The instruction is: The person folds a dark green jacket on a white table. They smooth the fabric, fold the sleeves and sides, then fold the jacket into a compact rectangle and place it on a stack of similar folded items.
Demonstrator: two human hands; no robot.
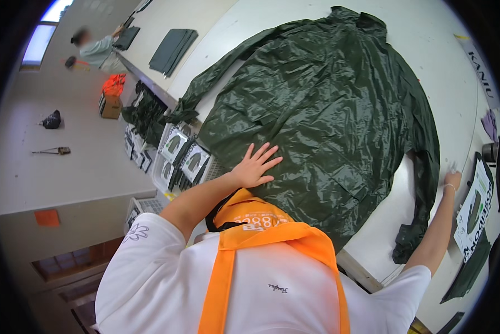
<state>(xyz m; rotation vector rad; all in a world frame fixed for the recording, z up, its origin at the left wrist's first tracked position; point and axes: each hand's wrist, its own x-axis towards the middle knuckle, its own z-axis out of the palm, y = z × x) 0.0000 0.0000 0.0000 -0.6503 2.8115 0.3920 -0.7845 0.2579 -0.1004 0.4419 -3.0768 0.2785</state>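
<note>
A shiny dark green raincoat [317,111] lies spread on the white table [439,67], its collar at the far side and its hem toward me. My left hand [256,166] rests flat on the lower left part of the coat, fingers spread, holding nothing. The coat's left sleeve reaches down to the table's left edge. Along the right side runs the other sleeve [426,161], its cuff bunched near my right forearm. My right hand [453,177] is stretched out over the table just right of that sleeve. Its fingers are smeared, so their pose is unclear.
Packaged garments [194,161] fill a white basket [160,167] by the table's left edge. Folded dark garments [173,51] lie at the far left, where another person [94,50] works. On the right are a printed package [473,209], a dark folded piece [467,270] and a purple cloth [489,124].
</note>
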